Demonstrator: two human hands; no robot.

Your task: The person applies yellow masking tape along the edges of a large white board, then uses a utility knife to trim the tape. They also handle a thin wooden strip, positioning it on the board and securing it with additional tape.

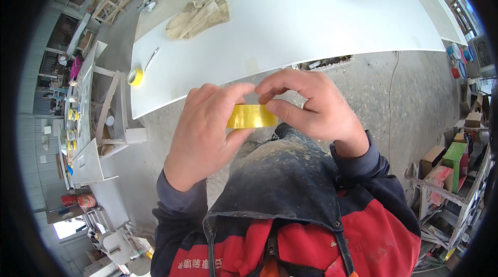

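Note:
A roll of yellow packing tape (251,116) is held up in front of my dark, dusty apron (282,178). My left hand (199,126) grips the roll from its left side, thumb below and fingers above. At the roll's right end, my right hand (321,106) is curled with its thumb against the tape; its index fingertip nearly meets the left one over the top. Whether the tape's loose end is between the fingertips cannot be made out. Beyond my hands lies a large white board (306,12).
On the board's left part lie a second yellow tape roll (135,77), a slim pen-like tool (151,59) and a crumpled beige cloth (199,16). A wooden-framed bench (111,95) stands at left. Shelving with boxes (441,170) is at right, and a cable (393,77) crosses the floor.

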